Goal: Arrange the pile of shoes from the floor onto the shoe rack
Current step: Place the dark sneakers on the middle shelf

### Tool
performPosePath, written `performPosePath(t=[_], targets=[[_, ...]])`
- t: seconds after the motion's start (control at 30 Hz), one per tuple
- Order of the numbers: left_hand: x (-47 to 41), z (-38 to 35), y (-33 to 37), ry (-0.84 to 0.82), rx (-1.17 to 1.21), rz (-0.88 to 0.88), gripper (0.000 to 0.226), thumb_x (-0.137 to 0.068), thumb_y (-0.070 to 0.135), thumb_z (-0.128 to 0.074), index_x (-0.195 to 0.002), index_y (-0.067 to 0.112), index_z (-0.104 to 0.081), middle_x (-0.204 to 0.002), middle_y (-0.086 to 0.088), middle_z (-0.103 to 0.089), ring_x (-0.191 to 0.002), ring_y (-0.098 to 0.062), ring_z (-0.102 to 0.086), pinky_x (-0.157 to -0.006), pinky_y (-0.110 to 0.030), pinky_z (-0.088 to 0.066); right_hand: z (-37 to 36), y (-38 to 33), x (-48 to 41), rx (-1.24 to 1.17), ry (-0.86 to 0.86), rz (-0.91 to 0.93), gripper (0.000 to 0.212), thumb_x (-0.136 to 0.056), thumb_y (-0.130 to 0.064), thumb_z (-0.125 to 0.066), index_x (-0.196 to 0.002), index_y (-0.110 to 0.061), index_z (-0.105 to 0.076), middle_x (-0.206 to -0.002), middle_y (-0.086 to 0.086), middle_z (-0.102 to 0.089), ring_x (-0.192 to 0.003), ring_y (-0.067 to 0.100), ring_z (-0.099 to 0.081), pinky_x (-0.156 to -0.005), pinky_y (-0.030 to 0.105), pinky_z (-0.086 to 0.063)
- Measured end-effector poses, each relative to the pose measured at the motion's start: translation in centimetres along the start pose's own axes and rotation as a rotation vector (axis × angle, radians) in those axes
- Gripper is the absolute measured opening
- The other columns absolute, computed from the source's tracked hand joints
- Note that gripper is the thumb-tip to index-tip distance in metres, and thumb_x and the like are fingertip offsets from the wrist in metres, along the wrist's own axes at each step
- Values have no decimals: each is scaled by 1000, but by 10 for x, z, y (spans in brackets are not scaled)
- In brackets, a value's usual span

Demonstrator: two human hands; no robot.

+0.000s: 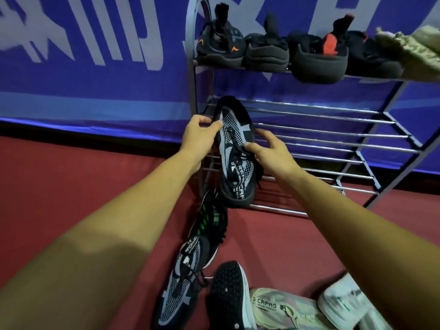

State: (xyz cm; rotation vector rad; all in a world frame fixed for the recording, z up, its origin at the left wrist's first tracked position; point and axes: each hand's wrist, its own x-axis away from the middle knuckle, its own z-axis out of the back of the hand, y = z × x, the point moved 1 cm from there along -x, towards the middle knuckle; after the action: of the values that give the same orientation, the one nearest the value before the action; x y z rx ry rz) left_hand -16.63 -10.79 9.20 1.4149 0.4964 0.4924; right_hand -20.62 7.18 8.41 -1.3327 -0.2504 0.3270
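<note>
Dark shoes are sitting side by side across the top shelf of the shoe rack, taking up all of its visible length. The middle and lower bars are lying bare to the right of the black-and-grey shoe, which the left hand and right hand are holding against the rack's left end. Loose shoes are crowding the floor before the rack's left foot, while the red floor to their right is lying open.
</note>
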Motion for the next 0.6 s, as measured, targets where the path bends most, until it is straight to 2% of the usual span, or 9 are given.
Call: performPosePath(t=[0.07,0.13,0.17,0.27,0.33,0.4,0.47,0.53,0.6], targets=[[-1,3,7,-97,20,10,37,-76,45,-69,-110,33,-62,-107,-6,-74,-84,-21,-67,-85,-52,-58,-5,-5,-7,-62,51,-20,52,-94,-19,-69,-143,-16,-51,-118,9,-71,-84,13,-69,-78,27,-58],[0,6,12,-227,-22,44,34,-78,46,-67,-112,46,-61,-101,3,-76,-80,-14,-70,-71,-37,-60,-8,-11,-15,-143,96,-42,52,-94,-20,-69,-142,-14,-51,-119,11,-71,-87,18,-67,-86,35,-57],[1,8,12,-282,-36,69,36,-78,46,-67,-114,47,-60,-100,5,-76,-76,-11,-71,-66,-31,-57,-9,-15,-19,-186,116,-46,49,-94,-21,-69,-139,-13,-53,-118,11,-71,-90,20,-68,-87,37,-57],[-3,13,5,-370,-17,114,42,-79,42,-70,-119,35,-60,-101,2,-75,-60,-8,-65,-54,-22,-50,-15,-27,-28,-271,145,-50,30,-94,-23,-70,-121,-11,-59,-115,14,-73,-87,21,-71,-77,35,-59],[-8,16,7,-360,-9,105,34,-84,33,-69,-117,31,-61,-89,3,-75,-52,-5,-61,-51,-19,-46,-20,-30,-33,-312,166,-53,21,-95,-23,-69,-109,-11,-59,-113,16,-73,-90,25,-72,-79,38,-60],[-14,18,9,-306,13,92,26,-88,24,-66,-113,28,-63,-75,7,-73,-46,-1,-57,-46,-15,-43,-25,-31,-36,-345,158,-59,27,-96,-25,-68,-113,-7,-60,-112,14,-73,-96,28,-72,-82,41,-60],[-20,16,13,-244,55,89,16,-90,20,-64,-105,26,-65,-73,9,-73,-45,1,-58,-44,-13,-42,-27,-33,-38,-345,114,-47,28,-98,-26,-63,-117,-5,-63,-102,6,-75,-81,19,-71,-63,31,-57],[-23,12,15,-200,111,104,10,-93,17,-62,-100,22,-68,-70,9,-73,-47,1,-61,-43,-12,-43,-23,-31,-40,-286,66,-17,19,-100,-26,-59,-108,-11,-67,-79,-7,-73,-58,3,-63,-47,19,-46],[-27,8,17,-165,181,117,12,-95,16,-61,-102,15,-71,-75,3,-76,-57,-4,-69,-46,-15,-47,-18,-26,-42,-182,42,-10,21,-99,-36,-59,-98,-18,-68,-63,-18,-67,-50,-3,-55,-45,14,-40]])
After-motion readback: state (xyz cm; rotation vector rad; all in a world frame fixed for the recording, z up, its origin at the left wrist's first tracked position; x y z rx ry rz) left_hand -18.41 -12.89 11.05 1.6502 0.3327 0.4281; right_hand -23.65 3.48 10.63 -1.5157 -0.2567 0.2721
